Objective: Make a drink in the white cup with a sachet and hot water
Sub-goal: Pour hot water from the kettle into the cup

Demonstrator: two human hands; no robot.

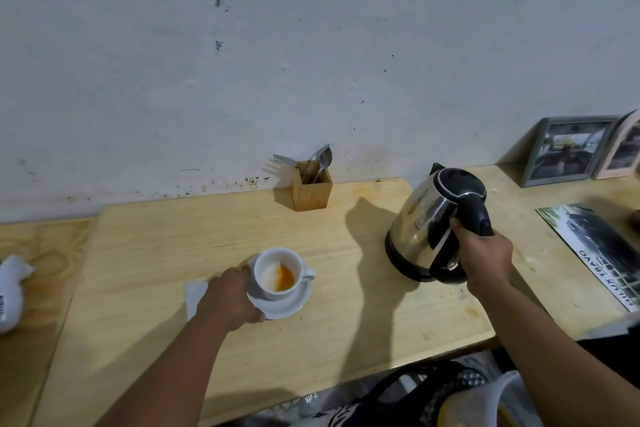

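The white cup (pixel 277 274) stands on a white saucer (pixel 287 308) near the middle of the wooden table (pixel 346 322). Inside the cup lie white and orange powder. My left hand (pixel 230 300) grips the saucer's left rim. A white sachet (pixel 194 295) lies flat just left of that hand, partly hidden by it. To the right, a steel kettle (pixel 420 222) with a black lid is tilted slightly left on its black base, and my right hand (pixel 485 256) is closed around its black handle.
A wooden holder (pixel 311 191) with a fork and spoons stands against the wall behind the cup. Two framed photos (pixel 568 151) lean at the back right. A printed card (pixel 599 250) lies at the right edge. A white crumpled bag (pixel 12 291) rests far left.
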